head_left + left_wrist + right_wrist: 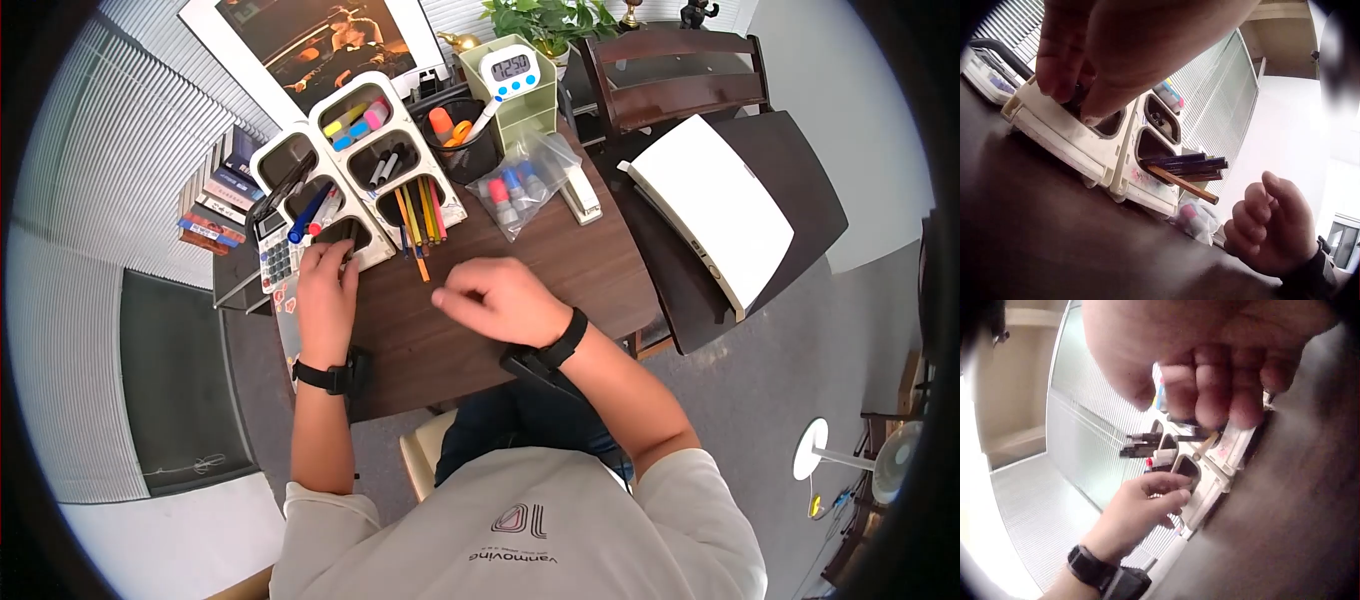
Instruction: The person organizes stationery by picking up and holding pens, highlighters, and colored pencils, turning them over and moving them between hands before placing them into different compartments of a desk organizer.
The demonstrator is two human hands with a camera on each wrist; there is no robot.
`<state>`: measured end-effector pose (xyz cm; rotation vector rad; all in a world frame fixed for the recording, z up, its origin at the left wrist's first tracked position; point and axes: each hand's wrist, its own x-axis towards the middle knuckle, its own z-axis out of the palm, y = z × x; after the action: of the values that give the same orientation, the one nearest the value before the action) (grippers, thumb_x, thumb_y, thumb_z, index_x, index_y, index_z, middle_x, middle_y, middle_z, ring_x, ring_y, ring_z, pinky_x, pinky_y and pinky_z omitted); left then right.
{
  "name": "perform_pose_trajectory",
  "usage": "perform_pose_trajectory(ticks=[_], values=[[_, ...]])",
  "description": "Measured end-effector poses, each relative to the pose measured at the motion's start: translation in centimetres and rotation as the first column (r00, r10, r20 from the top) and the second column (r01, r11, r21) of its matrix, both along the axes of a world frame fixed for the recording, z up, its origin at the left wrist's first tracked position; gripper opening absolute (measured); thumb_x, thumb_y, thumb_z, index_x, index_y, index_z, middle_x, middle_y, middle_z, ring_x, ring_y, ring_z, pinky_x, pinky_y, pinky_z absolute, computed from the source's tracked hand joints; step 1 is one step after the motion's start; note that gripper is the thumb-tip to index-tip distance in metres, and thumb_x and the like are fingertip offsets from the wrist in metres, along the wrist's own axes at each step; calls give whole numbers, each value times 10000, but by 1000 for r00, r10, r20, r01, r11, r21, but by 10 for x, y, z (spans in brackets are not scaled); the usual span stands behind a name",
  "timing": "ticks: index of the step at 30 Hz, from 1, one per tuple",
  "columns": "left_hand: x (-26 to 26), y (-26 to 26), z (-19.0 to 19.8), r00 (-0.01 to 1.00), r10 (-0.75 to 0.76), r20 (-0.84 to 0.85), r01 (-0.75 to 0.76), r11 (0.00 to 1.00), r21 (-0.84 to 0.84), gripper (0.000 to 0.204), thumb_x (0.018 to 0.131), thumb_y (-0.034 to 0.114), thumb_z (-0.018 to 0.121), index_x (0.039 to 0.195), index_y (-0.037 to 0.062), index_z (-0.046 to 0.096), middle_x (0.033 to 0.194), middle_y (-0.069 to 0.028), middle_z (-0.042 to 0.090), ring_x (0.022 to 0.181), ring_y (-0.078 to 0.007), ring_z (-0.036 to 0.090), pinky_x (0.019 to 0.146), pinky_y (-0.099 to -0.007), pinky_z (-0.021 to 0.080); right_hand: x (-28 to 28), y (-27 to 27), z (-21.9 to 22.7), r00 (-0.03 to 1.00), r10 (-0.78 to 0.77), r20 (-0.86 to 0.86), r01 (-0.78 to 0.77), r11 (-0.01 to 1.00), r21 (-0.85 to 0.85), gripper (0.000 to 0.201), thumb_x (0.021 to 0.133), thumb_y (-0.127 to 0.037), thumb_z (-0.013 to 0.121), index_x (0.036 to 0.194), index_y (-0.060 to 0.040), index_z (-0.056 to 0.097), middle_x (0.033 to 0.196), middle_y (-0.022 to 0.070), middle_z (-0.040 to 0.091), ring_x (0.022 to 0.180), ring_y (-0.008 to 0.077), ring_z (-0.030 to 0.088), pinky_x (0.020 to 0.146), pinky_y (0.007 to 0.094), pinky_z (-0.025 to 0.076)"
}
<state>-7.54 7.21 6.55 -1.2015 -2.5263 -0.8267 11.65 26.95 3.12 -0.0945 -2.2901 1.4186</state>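
Observation:
The left hand (pixel 328 305) reaches into the front left compartment of a cream pen organizer (pixel 376 250). Between its thumb and fingers is a small dark item (pixel 1080 94), partly hidden by the fingers in the left wrist view. Loosely curled and empty, the right hand (pixel 507 303) hovers over the table near the pencils (pixel 425 212), which lean out of the front right compartment. Other compartments hold highlighters (pixel 356 122), black markers (pixel 388 163), and blue and red pens (pixel 318 212).
Right of the organizer are a black mesh cup (pixel 470 160), a clear bag of bottles (pixel 520 185), a white stapler (pixel 582 195) and a green holder with a timer (pixel 510 72). A calculator (pixel 277 258) and stacked books (pixel 220 195) are at left. A white box (pixel 715 210) lies on a chair.

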Motion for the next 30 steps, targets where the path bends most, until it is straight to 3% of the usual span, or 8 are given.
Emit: perform_pose_trajectory(ticks=[3,6,15,19,24,27,28,30], values=[[-4,-3,-3,996,-40,-79,41,999,15,267,927,28,733,1194,23,719,1076,-162,654,836,-314,698,760,-401,570,-9,-13,-1,987,124,-101,-100,972,215,195,935,-129,729,1111,-50,750,1094,128,722,1026,324,709,867,414,582],[-3,-6,-1,996,-37,-82,40,999,33,269,928,-3,723,1197,10,719,1083,-149,680,816,-255,689,744,-360,567,-14,-15,0,985,113,-134,-96,987,128,292,952,-103,702,1238,-50,721,1234,150,706,1116,343,692,945,405,574],[-9,-9,-5,999,-46,-23,47,999,22,290,927,0,711,1215,28,715,1127,-154,669,915,-318,699,806,-400,570,-18,-16,6,961,142,-237,-111,984,138,399,956,-47,677,1354,-48,666,1389,155,663,1245,363,651,1029,419,552],[-13,-10,-6,994,-67,-84,68,998,8,289,927,-5,695,1213,27,720,1141,-164,680,982,-355,696,844,-414,566,-20,-17,4,968,136,-213,-116,988,101,376,969,-94,681,1342,-54,668,1353,156,667,1009,307,725,891,399,589],[-6,-14,3,990,-63,-124,67,997,34,285,930,-7,688,1210,26,729,1127,-172,708,1001,-363,702,863,-415,565,-21,-19,2,978,146,-146,-173,965,-195,326,966,-60,692,1291,-39,699,1124,113,751,838,190,717,738,301,558],[11,-30,7,987,3,-158,11,996,89,274,949,-3,677,1213,43,733,1094,-182,719,981,-368,710,851,-425,568,-14,-22,4,977,191,-95,-202,970,-133,193,963,-74,704,1146,-29,747,990,97,765,833,209,723,725,321,569],[23,-39,8,981,98,-169,-74,987,146,239,985,18,661,1216,18,726,1110,-169,731,975,-311,720,846,-385,572,-14,-29,2,970,154,-188,-160,987,-14,116,967,-102,708,1035,-25,761,942,108,759,807,240,725,716,348,575],[47,-55,-1,966,191,-173,-156,968,199,215,1022,39,644,1218,-8,718,1127,-157,743,969,-255,730,841,-346,577,-6,-46,6,970,230,-80,-227,973,47,143,975,-146,712,1037,-24,756,947,125,752,796,274,721,721,375,580]])
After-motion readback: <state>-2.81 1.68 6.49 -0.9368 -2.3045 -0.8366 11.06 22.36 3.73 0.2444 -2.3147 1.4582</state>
